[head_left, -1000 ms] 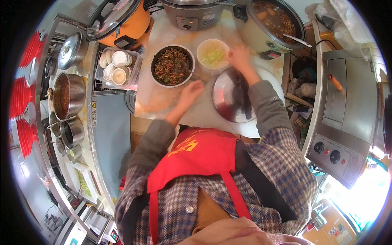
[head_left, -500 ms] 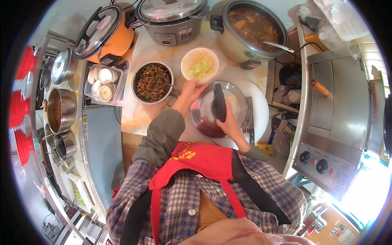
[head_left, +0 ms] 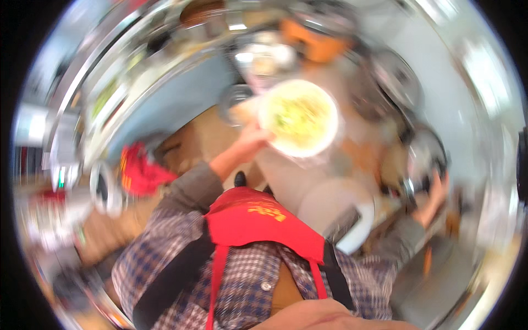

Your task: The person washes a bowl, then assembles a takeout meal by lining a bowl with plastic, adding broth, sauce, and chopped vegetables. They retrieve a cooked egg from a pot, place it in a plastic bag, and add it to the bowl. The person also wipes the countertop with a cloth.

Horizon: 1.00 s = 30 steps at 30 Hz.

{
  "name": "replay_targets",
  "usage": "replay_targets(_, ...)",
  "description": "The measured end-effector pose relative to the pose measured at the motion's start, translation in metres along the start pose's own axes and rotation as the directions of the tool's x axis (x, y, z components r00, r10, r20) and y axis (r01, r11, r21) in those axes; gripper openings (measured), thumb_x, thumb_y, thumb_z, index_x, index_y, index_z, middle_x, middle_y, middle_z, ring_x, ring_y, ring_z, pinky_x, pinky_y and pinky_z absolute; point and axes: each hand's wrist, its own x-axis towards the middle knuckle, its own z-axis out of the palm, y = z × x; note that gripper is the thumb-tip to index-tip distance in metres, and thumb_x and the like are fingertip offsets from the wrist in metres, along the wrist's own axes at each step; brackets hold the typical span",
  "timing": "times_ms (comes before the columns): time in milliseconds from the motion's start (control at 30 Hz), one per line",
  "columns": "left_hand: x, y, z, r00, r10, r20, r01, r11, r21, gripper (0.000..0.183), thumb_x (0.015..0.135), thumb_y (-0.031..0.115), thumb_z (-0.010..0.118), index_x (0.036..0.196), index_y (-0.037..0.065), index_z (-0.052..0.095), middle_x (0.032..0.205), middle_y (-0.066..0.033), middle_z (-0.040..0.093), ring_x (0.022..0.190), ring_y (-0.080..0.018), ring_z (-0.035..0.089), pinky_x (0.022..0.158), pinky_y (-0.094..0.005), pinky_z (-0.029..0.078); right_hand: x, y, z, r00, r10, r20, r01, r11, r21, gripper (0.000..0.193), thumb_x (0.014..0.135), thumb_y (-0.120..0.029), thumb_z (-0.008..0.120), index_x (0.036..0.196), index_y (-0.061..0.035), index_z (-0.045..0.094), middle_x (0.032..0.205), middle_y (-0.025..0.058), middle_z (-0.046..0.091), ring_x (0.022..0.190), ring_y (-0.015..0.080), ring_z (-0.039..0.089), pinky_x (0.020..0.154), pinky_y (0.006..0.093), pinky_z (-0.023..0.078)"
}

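In my left hand (head_left: 254, 138) is a white bowl (head_left: 265, 116), held by its near-left side with the fingers closed on it. Pale green and yellowish shreds (head_left: 300, 116), like shredded cabbage, fill it. Out to the right, my right hand (head_left: 438, 191) is closed on the dark handle of a round metal lid (head_left: 424, 157). That lid is at the large pale cooker (head_left: 391, 165); blur hides whether it rests on the rim. Both hands are apart from each other.
An orange cooker (head_left: 314, 41) and a grey rice cooker (head_left: 396, 82) stand along the back. White cups (head_left: 272, 60) sit behind the bowl. A white round board (head_left: 357, 234) with a dark strip lies at the counter's front; a griddle (head_left: 440, 275) is right.
The view has turned. My right hand has carried the lid from the counter to the large cooker on the right. My left hand has brought the bowl up and closer.
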Motion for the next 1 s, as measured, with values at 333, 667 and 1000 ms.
replay_targets(333,-0.26,-0.108,-0.049,0.777,0.2,-0.596,-0.357,0.921,-0.156,0.08,0.079,0.006,0.057,0.151,0.014,0.022,0.141,-0.0073,0.045,0.125,-0.0207,0.051,0.095,-0.0375,0.05,0.053,-0.009,0.031,0.852,-0.496,-0.169,0.376,0.802,-0.464,0.047,0.085,-0.028,0.066,0.126,-0.0061,0.06,0.126,0.0148,0.059,0.109,0.0297,0.06,0.09,0.0405,0.049)
replay_targets(667,-0.584,-0.124,-0.118,0.278,0.287,-0.917,-0.713,0.701,0.002,0.058,0.081,0.011,0.06,0.136,0.006,0.043,0.12,-0.0088,0.06,0.101,-0.0168,0.064,0.069,-0.0302,0.057,-0.36,-0.028,0.385,0.156,-0.811,0.564,0.87,0.383,0.311,0.045,0.09,-0.009,0.062,0.133,-0.0006,0.052,0.125,0.0169,0.06,0.11,0.0284,0.059,0.095,0.039,0.046)
replay_targets(1000,-0.803,-0.125,-0.266,0.048,0.245,-0.968,-0.81,0.576,0.106,0.066,0.087,0.013,0.055,0.147,0.013,0.028,0.132,-0.0087,0.052,0.108,-0.0197,0.061,0.08,-0.0373,0.057,-0.723,-0.087,0.493,-0.233,-0.372,0.898,0.698,0.58,0.421,0.04,0.092,-0.004,0.06,0.132,-0.0042,0.053,0.09,0.0065,0.066,0.073,0.0112,0.059,0.069,0.0247,0.05)
